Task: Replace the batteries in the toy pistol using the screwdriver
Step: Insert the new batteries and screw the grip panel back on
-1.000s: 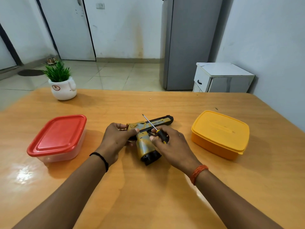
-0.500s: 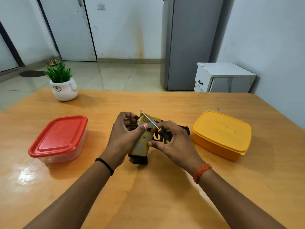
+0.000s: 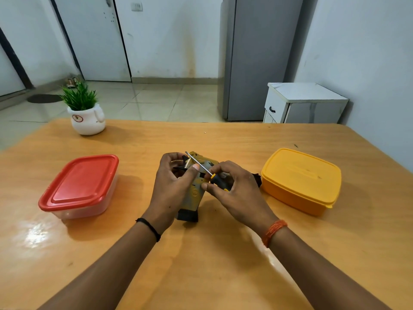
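Observation:
The toy pistol (image 3: 194, 195), yellow-grey with a black base on its grip, is at the middle of the wooden table (image 3: 201, 265), grip pointing toward me. My left hand (image 3: 172, 186) grips its left side, thumb on top. My right hand (image 3: 237, 191) pinches a small screwdriver (image 3: 202, 167) by its black and yellow handle. The thin metal shaft points up and left across the pistol's body. The barrel end is mostly hidden behind my right hand.
A clear box with a red lid (image 3: 81, 185) sits on the left. On the right stands a closed yellow box (image 3: 300, 179). A potted plant (image 3: 86, 113) is at the back left. Behind the table are a grey fridge (image 3: 257, 57) and a white cabinet (image 3: 301, 104).
Both hands have turned the pistol from lying with the barrel to the right to a steeper pose with the grip toward me. The screwdriver stayed in my right hand.

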